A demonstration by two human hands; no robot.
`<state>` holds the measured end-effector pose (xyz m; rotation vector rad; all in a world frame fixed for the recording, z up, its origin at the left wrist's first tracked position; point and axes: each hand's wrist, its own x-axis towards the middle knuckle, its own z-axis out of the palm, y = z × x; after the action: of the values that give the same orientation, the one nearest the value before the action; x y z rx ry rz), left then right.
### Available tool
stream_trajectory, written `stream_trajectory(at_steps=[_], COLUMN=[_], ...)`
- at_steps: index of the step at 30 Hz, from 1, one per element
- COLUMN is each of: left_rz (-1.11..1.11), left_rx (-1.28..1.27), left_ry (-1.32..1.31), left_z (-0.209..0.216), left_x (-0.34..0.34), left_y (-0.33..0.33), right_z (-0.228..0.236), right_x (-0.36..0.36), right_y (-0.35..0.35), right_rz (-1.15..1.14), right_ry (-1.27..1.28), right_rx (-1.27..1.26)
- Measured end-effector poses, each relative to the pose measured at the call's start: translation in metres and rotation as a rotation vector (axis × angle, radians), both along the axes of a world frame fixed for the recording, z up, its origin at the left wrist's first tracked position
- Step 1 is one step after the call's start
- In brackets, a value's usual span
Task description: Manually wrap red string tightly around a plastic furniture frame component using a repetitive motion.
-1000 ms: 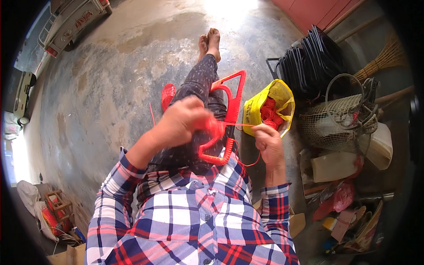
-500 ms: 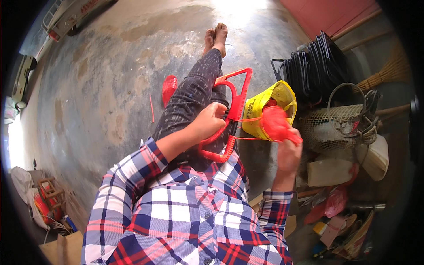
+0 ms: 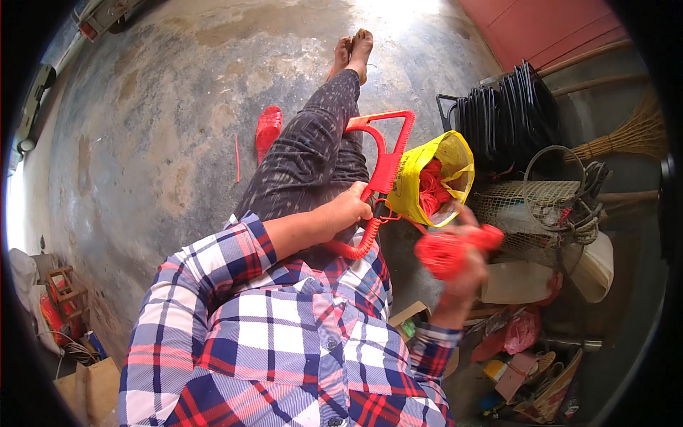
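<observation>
My left hand (image 3: 347, 208) is closed around a frame (image 3: 385, 173) that lies over my lap, largely wrapped in red cord. A short stretch of its black bar is bare just right of my fingers. From that spot a red strand runs right toward a bundle of red cord (image 3: 445, 255). Wrapped around the bundle, my right hand (image 3: 469, 274) is smeared by motion. Beside my knee a yellow bag (image 3: 409, 181) stands open, with more red cord (image 3: 432, 191) inside.
At the right a stack of black frames (image 3: 506, 117) leans near a straw broom (image 3: 619, 139) and a wire mesh roll (image 3: 523, 203). A red slipper (image 3: 268, 130) and a red strip (image 3: 237, 158) lie on the concrete floor. Mixed clutter (image 3: 523, 377) sits at lower right.
My right hand has brought the cord bundle down toward me, away from the bag's mouth, so the cord inside shows more. My left hand still grips the frame, which has barely shifted.
</observation>
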<state>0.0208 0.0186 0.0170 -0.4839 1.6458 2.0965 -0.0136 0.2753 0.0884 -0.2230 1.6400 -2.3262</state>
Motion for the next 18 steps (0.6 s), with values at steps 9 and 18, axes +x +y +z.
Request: stream_trajectory(at_steps=[9,18], left_rz=[0.035,0.143], left_rx=[0.09,0.093], left_ry=[0.005,-0.059], left_z=[0.002,0.013], left_x=[-0.001,-0.001], left_y=[-0.001,0.008], right_z=[0.013,0.042], right_x=[0.01,0.033], right_y=[-0.051,-0.058], right_rz=[0.285,0.295], right_ry=[-0.251,-0.175], right_rx=[-0.237,-0.211])
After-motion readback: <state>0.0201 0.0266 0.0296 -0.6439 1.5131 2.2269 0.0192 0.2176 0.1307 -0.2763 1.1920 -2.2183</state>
